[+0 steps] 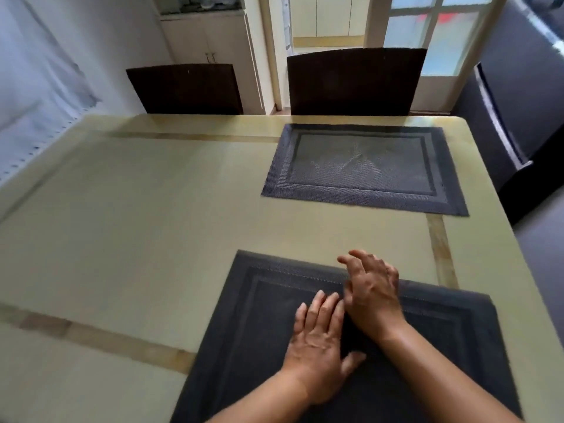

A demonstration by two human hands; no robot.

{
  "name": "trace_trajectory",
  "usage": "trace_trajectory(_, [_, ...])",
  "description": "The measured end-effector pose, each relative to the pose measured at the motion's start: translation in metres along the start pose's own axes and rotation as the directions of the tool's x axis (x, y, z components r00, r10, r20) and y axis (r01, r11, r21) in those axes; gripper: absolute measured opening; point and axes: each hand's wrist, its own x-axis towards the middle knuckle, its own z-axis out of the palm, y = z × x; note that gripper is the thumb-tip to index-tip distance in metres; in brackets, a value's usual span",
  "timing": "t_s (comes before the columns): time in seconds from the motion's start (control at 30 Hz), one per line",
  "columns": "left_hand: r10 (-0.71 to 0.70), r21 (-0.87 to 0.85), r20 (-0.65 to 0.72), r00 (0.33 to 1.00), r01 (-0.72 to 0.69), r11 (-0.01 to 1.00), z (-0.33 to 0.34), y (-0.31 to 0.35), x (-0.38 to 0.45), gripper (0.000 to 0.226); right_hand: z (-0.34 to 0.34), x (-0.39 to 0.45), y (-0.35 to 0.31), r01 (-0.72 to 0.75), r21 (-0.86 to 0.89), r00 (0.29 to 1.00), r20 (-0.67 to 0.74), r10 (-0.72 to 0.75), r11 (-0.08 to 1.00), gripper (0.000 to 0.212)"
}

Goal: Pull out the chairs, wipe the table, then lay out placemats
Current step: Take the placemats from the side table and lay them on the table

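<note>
Item: near placemat [259,325]. Dark woven mat with a framed border, lying flat at the near right of the desk [128,215], its near edge out of view below the frame. Both hands are on it.

Item: left hand [319,340]. Palm down on the middle of the near placemat, fingers straight and close together, thumb spread to the side. It presses flat and grips nothing.

Item: right hand [370,288]. Crossed just above the left, over the far edge of the same mat, fingers loosely spread and slightly bent. It appears to rest on or brush the mat; nothing is pinched that can be seen.

Item: far placemat [363,166]. Same pattern, lying flat at the far right of the desk, well apart from the near one, in front of the right chair [354,82].

Item: left chair [186,88]. Dark back, standing at the far edge; the desk in front of it carries no mat.

Step in hand, by judgement: laying out placemats, with the near mat being smoothed or squared. The desk surface looks glossy, so wiping seems done.

Next move, by judgement: lift both hands off, fetch further mats (none visible here), and set them on the left half, aligned with the two already down.
</note>
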Motion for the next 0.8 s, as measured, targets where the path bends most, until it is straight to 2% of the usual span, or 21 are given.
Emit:
trace_trajectory(0.1, [0.028,-0.004,0.006,1.000,-0.028,1.000,-0.005,-0.024,-0.003,0.097,0.007,-0.024,-0.018,0.061,-0.023,0.998,0.019,-0.061,0.998,0.029])
trace_trajectory(0.17, [-0.009,0.002,-0.023,1.000,0.009,1.000,-0.009,-0.048,-0.001,0.094,0.011,-0.038,-0.033,0.131,-0.089,0.991,0.001,-0.132,0.987,0.015])
trace_trajectory(0.27, [-0.061,0.075,-0.003,0.998,0.062,0.995,-0.025,-0.096,-0.007,0.076,0.020,-0.060,-0.066,0.242,-0.186,0.970,0.066,-0.233,0.952,0.009])
trace_trajectory(0.37, [-0.094,0.081,-0.033,0.995,0.096,0.992,-0.044,-0.158,-0.014,0.070,0.036,-0.068,-0.108,0.335,-0.232,0.933,0.216,-0.287,0.913,0.024])
trace_trajectory(0.47, [-0.138,0.112,-0.045,0.989,0.142,0.984,-0.064,-0.219,-0.020,0.067,0.056,-0.063,-0.162,0.381,-0.267,0.879,0.401,-0.257,0.885,0.047])
trace_trajectory(0.57, [-0.168,0.101,-0.073,0.983,0.175,0.979,-0.084,-0.261,-0.028,0.064,0.076,-0.048,-0.213,0.416,-0.186,0.824,0.492,-0.282,0.890,0.058])
trace_trajectory(0.6, [-0.188,0.061,-0.104,0.977,0.195,0.979,-0.092,-0.293,-0.041,0.062,0.096,-0.037,-0.247,0.411,-0.183,0.799,0.545,-0.256,0.893,0.062])
trace_trajectory(0.63, [-0.186,0.022,-0.141,0.972,0.191,0.981,-0.096,-0.293,-0.044,0.059,0.100,-0.031,-0.254,0.373,-0.189,0.788,0.582,-0.203,0.909,0.064])
trace_trajectory(0.73, [-0.184,-0.013,-0.184,0.966,0.185,0.983,-0.106,-0.313,-0.064,0.046,0.123,-0.005,-0.282,0.292,-0.186,0.812,0.566,-0.140,0.938,0.064])
trace_trajectory(0.8, [-0.228,0.014,-0.179,0.957,0.235,0.972,-0.109,-0.348,-0.081,0.041,0.143,0.018,-0.316,0.247,-0.178,0.823,0.557,-0.109,0.952,0.063])
